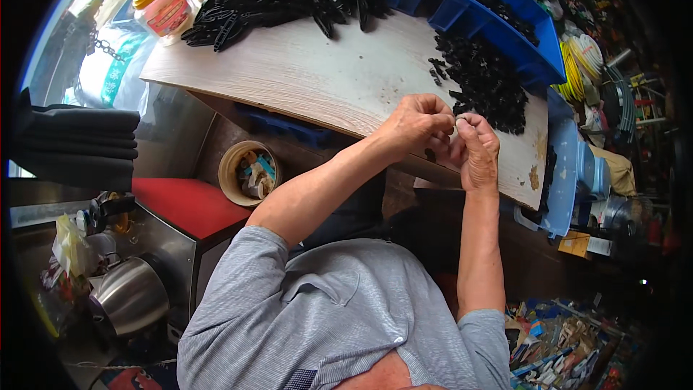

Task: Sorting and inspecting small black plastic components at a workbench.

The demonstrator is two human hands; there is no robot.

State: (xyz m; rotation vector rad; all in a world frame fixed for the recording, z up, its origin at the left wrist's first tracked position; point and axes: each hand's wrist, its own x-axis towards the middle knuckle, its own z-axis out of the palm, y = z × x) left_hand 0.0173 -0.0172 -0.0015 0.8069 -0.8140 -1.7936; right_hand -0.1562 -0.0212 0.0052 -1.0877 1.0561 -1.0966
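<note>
Grey shirt (pixel 361 296) fabric lies nearest, its short sleeves giving way to two bare forearms (pixel 317 191) that reach up to a pale wood-grain desk (pixel 339 72). Left hand (pixel 411 123) and right hand (pixel 479 155) meet over the desk's near edge, fingers bent and tips drawn together; whether they pinch something cannot be told (the spot is too tiny to make out). Just beyond them, on the desk's right part, spreads a heap of small black pieces (pixel 484 79). Behind it stands a blue bin (pixel 462 18) with dark contents. Farther left, long black parts (pixel 253 11) are piled beside a yellow-lidded jar (pixel 164 11). Below the desk's level, a round bucket (pixel 229 173) holds scraps.
</note>
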